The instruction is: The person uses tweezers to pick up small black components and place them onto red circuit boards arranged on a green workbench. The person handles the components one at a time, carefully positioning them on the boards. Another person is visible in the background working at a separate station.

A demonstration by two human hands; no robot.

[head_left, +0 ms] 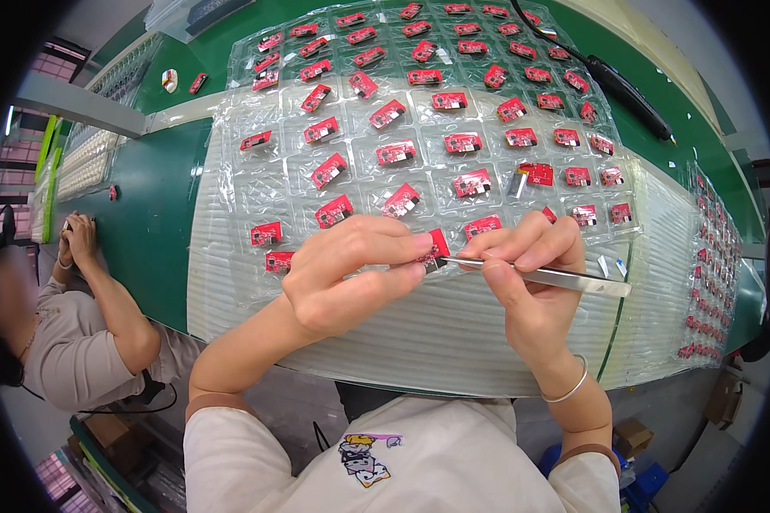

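Note:
Between the thumb and fingers of my left hand (355, 265) is a small red circuit board (437, 245), held up over the near edge of a clear plastic tray (257, 205). My right hand (535, 274) grips a pair of metal tweezers (573, 280). Their tips meet the dark part at the board's lower edge; whether they pinch anything is too small to tell. Many similar red boards, such as one red board (473, 183), lie in the tray's pockets. One pocket holds a red board with a silver block (517, 184) beside it.
A black pen-shaped tool (629, 96) with a cord lies at the back right. Another clear tray of red boards (712, 274) stands at the far right. On the left, a co-worker (85, 342) sits with both hands at the green table (158, 248). White foam sheeting (385, 329) covers the near surface.

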